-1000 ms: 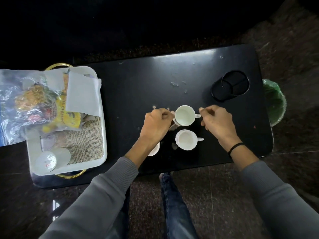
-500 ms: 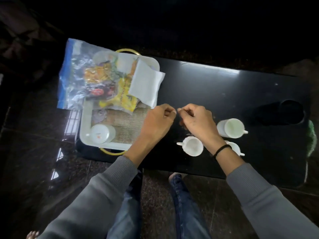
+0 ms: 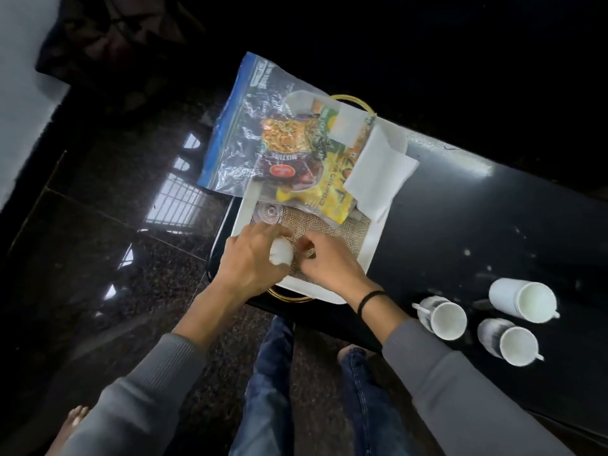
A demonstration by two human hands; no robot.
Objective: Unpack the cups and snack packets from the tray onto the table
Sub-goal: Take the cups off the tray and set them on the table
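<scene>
A white tray (image 3: 375,245) with gold handles and a burlap liner stands on the left end of the black table (image 3: 477,225). My left hand (image 3: 253,258) is closed around a white cup (image 3: 281,253) lying in the tray's near corner. My right hand (image 3: 325,261) rests beside it on the burlap, fingers curled at the cup's side; whether it grips anything I cannot tell. A clear zip bag (image 3: 243,136) with snack packets (image 3: 296,149) lies across the tray's far end, along with a yellow packet (image 3: 332,195) and a white napkin (image 3: 378,172). Three white cups (image 3: 442,319) (image 3: 523,299) (image 3: 513,343) stand on the table at right.
A clear upturned glass (image 3: 268,212) sits in the tray under the bag's edge. The table's near edge runs just above my knees (image 3: 273,373). Dark stone floor lies to the left.
Both hands moved left from the cups on the table into the tray. My left hand has closed on the white cup there. The view swung left.
</scene>
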